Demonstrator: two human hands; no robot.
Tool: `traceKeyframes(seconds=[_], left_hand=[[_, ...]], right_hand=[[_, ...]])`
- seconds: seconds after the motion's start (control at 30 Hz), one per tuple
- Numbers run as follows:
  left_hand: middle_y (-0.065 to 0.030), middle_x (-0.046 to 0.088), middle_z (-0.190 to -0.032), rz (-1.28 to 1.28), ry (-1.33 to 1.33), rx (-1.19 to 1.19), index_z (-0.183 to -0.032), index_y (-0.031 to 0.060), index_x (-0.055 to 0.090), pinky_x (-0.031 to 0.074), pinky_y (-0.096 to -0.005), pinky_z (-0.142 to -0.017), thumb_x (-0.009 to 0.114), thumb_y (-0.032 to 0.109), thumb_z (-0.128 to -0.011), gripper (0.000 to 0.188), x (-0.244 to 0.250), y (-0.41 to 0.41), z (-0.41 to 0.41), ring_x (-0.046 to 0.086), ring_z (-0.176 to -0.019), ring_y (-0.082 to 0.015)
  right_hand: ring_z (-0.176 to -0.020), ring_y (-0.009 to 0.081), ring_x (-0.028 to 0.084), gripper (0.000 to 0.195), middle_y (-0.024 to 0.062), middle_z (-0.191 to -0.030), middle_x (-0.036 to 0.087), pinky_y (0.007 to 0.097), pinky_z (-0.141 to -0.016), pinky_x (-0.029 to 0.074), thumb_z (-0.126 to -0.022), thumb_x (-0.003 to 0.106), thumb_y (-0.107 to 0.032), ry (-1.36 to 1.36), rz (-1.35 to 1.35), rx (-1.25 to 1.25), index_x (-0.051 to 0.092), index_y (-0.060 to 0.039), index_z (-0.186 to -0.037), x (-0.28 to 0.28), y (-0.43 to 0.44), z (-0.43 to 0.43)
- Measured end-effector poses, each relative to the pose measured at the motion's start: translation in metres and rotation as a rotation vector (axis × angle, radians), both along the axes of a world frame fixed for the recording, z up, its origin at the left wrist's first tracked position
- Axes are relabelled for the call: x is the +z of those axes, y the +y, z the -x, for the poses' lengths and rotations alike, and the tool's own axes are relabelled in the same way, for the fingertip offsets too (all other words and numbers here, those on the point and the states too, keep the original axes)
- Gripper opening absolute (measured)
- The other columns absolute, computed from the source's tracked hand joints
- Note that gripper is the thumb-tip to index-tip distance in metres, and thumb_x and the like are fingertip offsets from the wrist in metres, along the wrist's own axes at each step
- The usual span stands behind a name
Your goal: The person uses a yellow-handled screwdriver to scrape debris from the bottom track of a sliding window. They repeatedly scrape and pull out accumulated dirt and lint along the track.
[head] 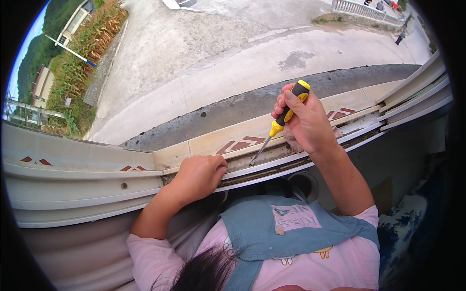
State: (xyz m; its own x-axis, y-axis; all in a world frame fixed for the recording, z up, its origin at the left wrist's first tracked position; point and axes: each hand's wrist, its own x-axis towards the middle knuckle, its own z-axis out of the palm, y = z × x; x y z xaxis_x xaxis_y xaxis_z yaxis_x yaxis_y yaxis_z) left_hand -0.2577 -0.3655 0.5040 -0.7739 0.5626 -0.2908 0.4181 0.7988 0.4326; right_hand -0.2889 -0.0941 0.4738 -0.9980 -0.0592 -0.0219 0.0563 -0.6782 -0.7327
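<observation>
My right hand (307, 125) grips the black and yellow handle of a screwdriver (279, 122). Its metal shaft slants down to the left, and the tip is at the dirty channel of a white window track (240, 163). A crumpled pinkish cloth (293, 142) lies in the track, partly hidden under my right wrist. To the left, my left hand (200, 172) rests on the track with its fingers curled over the channel. Its fingertips are hidden, so I cannot see whether they hold anything.
White window frame sides rise at the left (83, 185) and right (418, 98). Outside the track runs a tiled ledge (204, 145) with red diamond patterns, above a concrete yard (174, 65). A pale curtain (91, 251) hangs at lower left. A distant person (401, 37) stands outside.
</observation>
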Motion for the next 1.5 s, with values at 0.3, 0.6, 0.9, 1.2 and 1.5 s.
traceKeyframes(seconds=[0.3,0.6,0.9,1.2,1.5], left_hand=[[-0.0137,0.067,-0.073,-0.021,-0.107,-0.003,-0.089,0.0047,0.065,0.05,-0.0424,-0.064,0.068,0.021,-0.088,0.016,-0.003,-0.002,0.001,0.066,-0.069,-0.0344],[-0.0092,0.064,-0.066,-0.111,-0.163,0.049,-0.086,0.0065,0.062,0.047,-0.0393,-0.058,0.071,0.017,-0.086,0.014,-0.001,-0.002,0.002,0.063,-0.061,-0.029],[-0.0064,0.055,-0.059,-0.16,-0.004,0.123,-0.084,0.0057,0.061,0.042,-0.0325,-0.051,0.072,0.01,-0.083,0.012,0.021,-0.008,0.005,0.054,-0.052,-0.02],[-0.0105,0.068,-0.088,-0.144,0.704,0.538,-0.115,0.0006,0.063,0.047,-0.0268,-0.06,0.067,0.001,-0.085,0.03,0.035,-0.016,0.039,0.059,-0.064,-0.0151],[-0.006,0.064,-0.101,-0.38,0.604,0.692,-0.123,-0.0008,0.061,0.051,-0.0217,-0.066,0.061,-0.005,-0.091,0.033,0.049,-0.035,0.012,0.06,-0.074,-0.0085]], right_hand=[[-0.081,0.0168,0.055,0.016,0.0063,-0.089,0.055,0.0336,-0.079,0.05,-0.101,0.059,-0.018,-0.186,0.011,0.016,0.052,-0.0038,-0.102,-0.008,0.0,0.02],[-0.081,0.0164,0.054,0.018,0.0058,-0.089,0.054,0.0337,-0.078,0.049,-0.1,0.061,-0.02,-0.247,0.069,0.077,0.053,-0.0041,-0.1,-0.014,0.002,0.032],[-0.081,0.0158,0.053,0.018,0.0043,-0.088,0.053,0.0331,-0.079,0.048,-0.101,0.061,-0.02,-0.179,0.128,0.042,0.053,-0.0036,-0.102,-0.009,0.013,0.037],[-0.083,0.0151,0.052,0.017,0.0038,-0.09,0.053,0.0342,-0.083,0.048,-0.101,0.059,-0.017,0.016,0.192,-0.136,0.051,-0.0038,-0.109,-0.009,0.031,0.043],[-0.081,0.0143,0.051,0.02,0.003,-0.086,0.053,0.0339,-0.083,0.046,-0.101,0.058,-0.016,0.032,0.222,-0.069,0.053,-0.002,-0.114,-0.012,0.034,0.04]])
